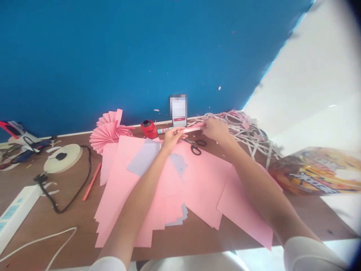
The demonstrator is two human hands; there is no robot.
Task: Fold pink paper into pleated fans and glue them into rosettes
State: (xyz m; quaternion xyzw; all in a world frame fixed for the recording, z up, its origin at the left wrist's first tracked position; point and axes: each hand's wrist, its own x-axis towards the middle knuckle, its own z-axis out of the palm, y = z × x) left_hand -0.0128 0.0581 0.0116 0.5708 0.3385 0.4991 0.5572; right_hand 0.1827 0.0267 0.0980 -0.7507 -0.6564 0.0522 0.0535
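Left hand (171, 138) and right hand (216, 130) both up at the far edge of the wooden table (70, 229), pinching a narrow pink paper strip (192, 130) between them, one end each. Left thumb and fingers close on the near end, right fingertips (205, 124) on the far end; neither hand spread. Black-handled scissors (196, 147) lie just under the strip, closed, on loose pink paper sheets (197, 180) fanned across the table, with a few pale grey-blue sheets (143, 157) among them. Pink pleated paper fan (109, 131) just left of the sheets. Red thread spool (149, 129) and a glue stick (165, 130) sit beside it, near the left hand. Pile of pale paper offcuts (242, 135) to the right, colourful plastic bag (316, 171) past that. Far left: cream round disc (63, 158), black cord (81, 184), red pen (91, 181), white power strip (17, 212). Blue wall (141, 56) behind.
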